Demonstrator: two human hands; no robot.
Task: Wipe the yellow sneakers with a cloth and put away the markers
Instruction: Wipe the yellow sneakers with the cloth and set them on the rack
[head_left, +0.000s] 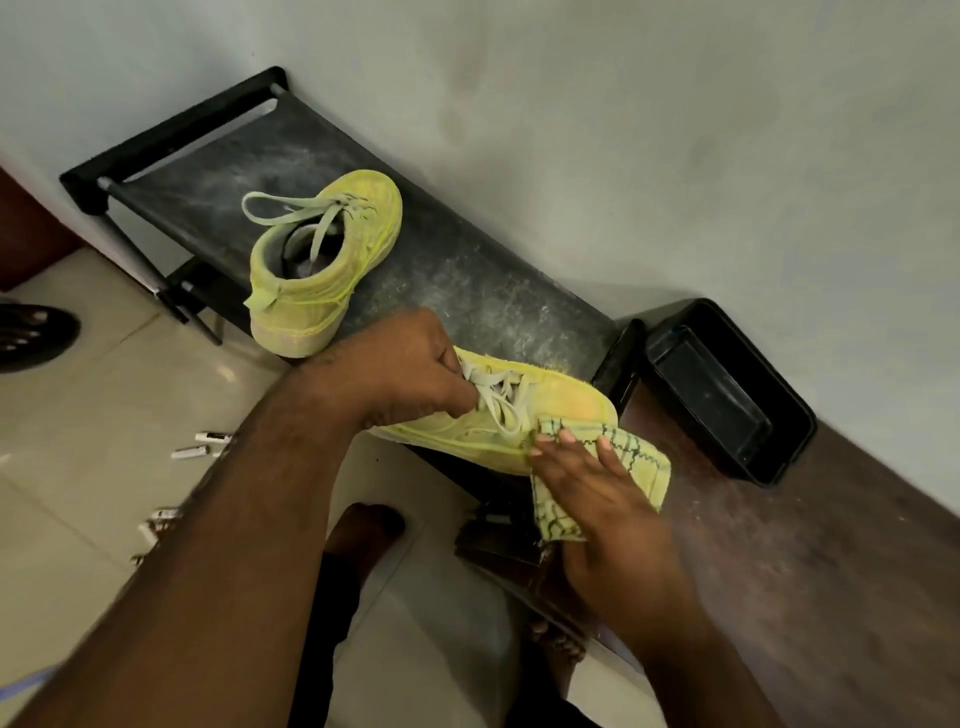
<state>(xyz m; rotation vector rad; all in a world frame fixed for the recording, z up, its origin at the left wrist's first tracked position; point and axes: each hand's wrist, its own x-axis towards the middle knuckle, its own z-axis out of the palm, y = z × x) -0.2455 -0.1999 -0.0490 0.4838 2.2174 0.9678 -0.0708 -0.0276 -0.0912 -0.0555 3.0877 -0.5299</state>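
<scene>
Left hand (400, 369) grips near sneaker (519, 415) at the laces, holding it at the bench (467, 270) front edge. Right hand (587, 483), fingers flat, presses cloth (644, 462) against the sneaker's toe side. Second sneaker (317, 260) sits on the bench, apart. Markers (200, 447) lie scattered on floor (78, 467), left. Black tray (727, 389) right of bench.
</scene>
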